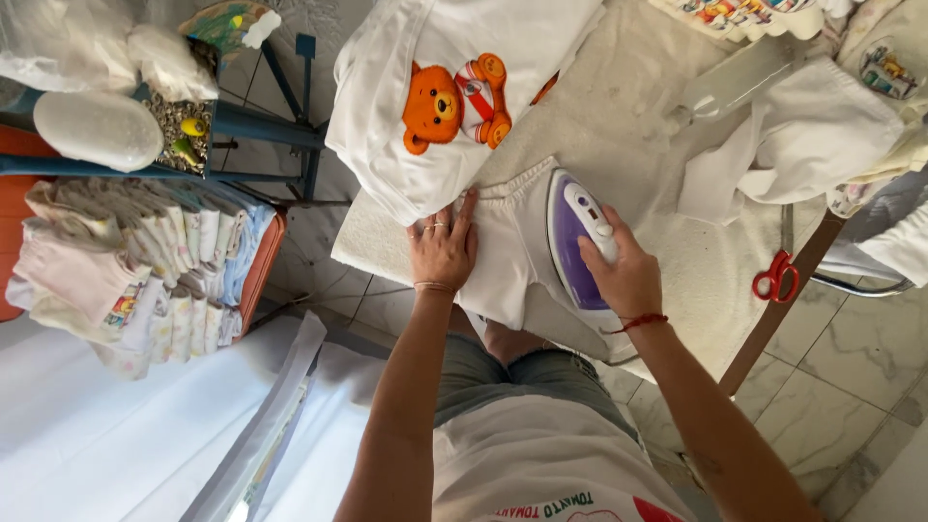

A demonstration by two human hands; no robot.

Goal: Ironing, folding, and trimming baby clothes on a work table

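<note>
Right hand grip clamps purple iron (smooth plastic); left hand lies flat, fingers spread, on soft white cloth.

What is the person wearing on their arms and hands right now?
Both arms are bare, with no sleeves below the elbow. The left hand has rings on two fingers and a thin band at the wrist. The right hand has a red cord bracelet at the wrist.

Bare ironing board ahead — crumpled white cloth blocks right.
</note>
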